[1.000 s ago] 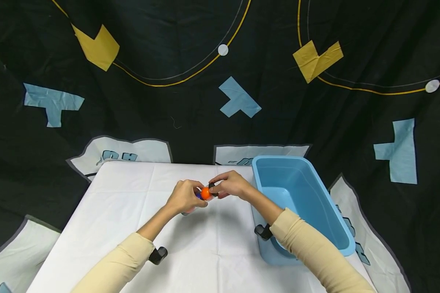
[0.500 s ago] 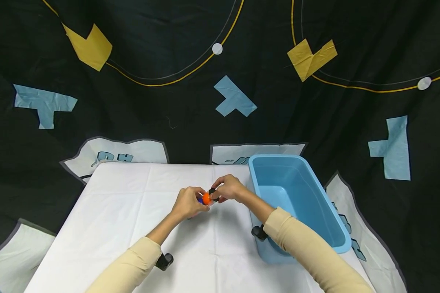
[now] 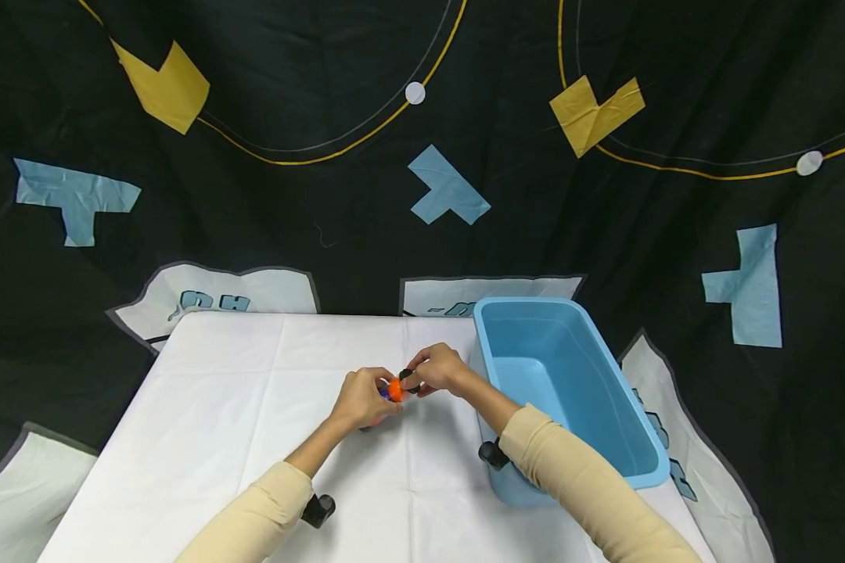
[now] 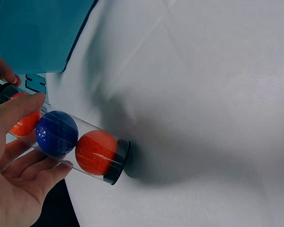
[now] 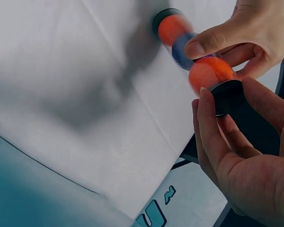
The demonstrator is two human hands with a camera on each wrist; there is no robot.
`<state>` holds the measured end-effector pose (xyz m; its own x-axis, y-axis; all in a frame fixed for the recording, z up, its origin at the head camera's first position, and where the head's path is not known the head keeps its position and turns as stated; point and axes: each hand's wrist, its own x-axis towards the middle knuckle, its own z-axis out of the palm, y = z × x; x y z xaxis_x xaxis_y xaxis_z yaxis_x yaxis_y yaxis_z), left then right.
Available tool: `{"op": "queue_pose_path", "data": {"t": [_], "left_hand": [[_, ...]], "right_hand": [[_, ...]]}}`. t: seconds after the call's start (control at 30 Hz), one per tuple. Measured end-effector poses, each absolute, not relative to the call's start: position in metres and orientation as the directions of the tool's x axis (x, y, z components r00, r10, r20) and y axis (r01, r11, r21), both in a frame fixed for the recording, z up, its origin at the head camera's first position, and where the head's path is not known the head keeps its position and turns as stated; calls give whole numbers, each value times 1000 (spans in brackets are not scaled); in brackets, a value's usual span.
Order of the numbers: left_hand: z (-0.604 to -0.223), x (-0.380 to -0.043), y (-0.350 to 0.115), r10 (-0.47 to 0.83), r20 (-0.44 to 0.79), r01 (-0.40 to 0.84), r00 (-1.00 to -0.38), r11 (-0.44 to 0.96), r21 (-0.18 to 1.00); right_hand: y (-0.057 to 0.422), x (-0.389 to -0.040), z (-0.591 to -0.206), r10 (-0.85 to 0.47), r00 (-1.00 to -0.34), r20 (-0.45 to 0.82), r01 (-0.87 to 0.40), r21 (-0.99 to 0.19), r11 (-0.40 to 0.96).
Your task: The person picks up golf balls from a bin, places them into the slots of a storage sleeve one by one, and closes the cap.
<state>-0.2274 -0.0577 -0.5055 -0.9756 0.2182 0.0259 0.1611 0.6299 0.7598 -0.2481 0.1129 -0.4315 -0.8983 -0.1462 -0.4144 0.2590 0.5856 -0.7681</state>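
Note:
A clear tube (image 4: pixel 86 125) is held tilted above the table by both hands. Inside it a blue ball (image 4: pixel 57 134) sits between two orange balls, one (image 4: pixel 96 152) by the lower end and the other (image 5: pixel 209 72) by the upper end. The left hand (image 3: pixel 361 399) grips the tube around its middle, thumb on one side and fingers on the other. At the upper end the right hand (image 3: pixel 440 369) pinches a black cap (image 5: pixel 228 97) between thumb and fingers; how firmly the cap sits on the tube I cannot tell. Another black cap (image 4: pixel 118 163) closes the lower end.
A light blue plastic tub (image 3: pixel 616 375) stands on the right side of the table, close beside the right forearm. White cloth (image 3: pixel 232 391) covers the table. Behind it hangs a black curtain (image 3: pixel 310 227) with tape marks.
Both hands have come slightly lower and closer to the person, carrying the tube with them. The head view has turned a little to the right. Each hand keeps its hold.

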Motion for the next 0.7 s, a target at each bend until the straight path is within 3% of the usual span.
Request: {"op": "queue_pose_path", "data": {"t": [0.47, 0.7], "left_hand": [[-507, -222, -69, 180, -55, 87, -982, 693, 716], [-509, -223, -72, 178, -24, 105, -984, 677, 728]], "right_hand": [[110, -252, -437, -128, -894, -430, 295, -778, 554], [106, -252, -434, -88, -908, -411, 296, -774, 560]]}}
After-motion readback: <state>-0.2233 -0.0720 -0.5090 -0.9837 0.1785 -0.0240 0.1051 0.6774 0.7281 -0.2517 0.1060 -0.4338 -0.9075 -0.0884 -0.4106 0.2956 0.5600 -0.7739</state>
